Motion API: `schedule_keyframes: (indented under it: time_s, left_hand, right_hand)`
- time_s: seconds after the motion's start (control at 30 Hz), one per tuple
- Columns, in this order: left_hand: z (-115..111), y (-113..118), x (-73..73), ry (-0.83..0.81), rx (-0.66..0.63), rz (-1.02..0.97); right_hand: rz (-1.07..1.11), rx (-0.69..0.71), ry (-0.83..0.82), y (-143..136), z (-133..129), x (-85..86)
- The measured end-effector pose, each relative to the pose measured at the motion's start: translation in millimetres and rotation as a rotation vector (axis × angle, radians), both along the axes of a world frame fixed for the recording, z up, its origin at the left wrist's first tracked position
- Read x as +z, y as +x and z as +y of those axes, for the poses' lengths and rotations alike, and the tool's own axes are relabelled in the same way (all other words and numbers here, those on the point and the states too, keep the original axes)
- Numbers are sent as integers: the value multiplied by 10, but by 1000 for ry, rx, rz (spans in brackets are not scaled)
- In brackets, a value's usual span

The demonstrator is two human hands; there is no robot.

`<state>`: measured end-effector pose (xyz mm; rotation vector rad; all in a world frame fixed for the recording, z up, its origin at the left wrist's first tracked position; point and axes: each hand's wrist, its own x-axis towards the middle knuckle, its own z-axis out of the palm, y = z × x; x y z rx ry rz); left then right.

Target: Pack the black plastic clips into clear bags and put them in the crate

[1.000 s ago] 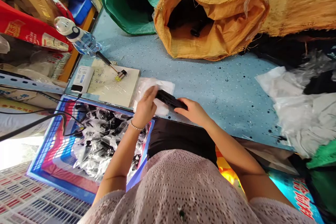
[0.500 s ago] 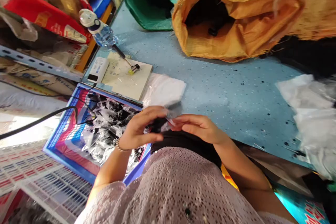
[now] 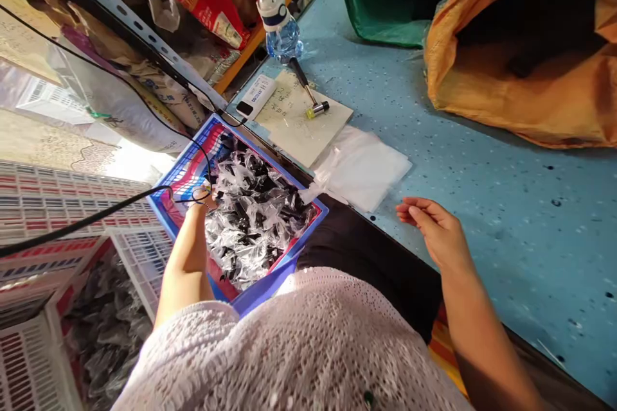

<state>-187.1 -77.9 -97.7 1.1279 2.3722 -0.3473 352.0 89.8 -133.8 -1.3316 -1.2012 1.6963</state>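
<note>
- Basket point(image 3: 308, 237): holds bagged black pieces point(image 3: 255, 205); best placed inside the rim.
- Right hand point(image 3: 438, 226): near clear bags point(image 3: 371, 167), nothing visible held; fingertip contact unclear.
- Left hand point(image 3: 205, 196): at basket's left side, grip cannot be told; avoid cable point(image 3: 120, 205).

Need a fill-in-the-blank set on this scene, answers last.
1. Of the left hand and right hand, only the ____ one is at the basket of bagged pieces.
2. The hammer has one black end and one ____ end.
3. The green sack is beside an ____ one.
4. The bottle stands on the ____ table.

Answers: left; yellow; orange; blue.
</note>
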Motion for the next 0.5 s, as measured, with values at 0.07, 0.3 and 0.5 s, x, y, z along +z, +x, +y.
schedule_keyframes:
  time_s: [0.07, 0.3, 0.5]
  left_hand:
    - [-19, -36, -4, 4, 8, -19]
    - [271, 520, -343, -37, -29, -230]
    - [857, 1763, 280, -29, -484, -963]
  right_hand:
    - [2, -8, -9, -10, -14, 4]
    - [12, -7, -8, -3, -21, -25]
    - [36, 69, -24, -14, -26, 1]
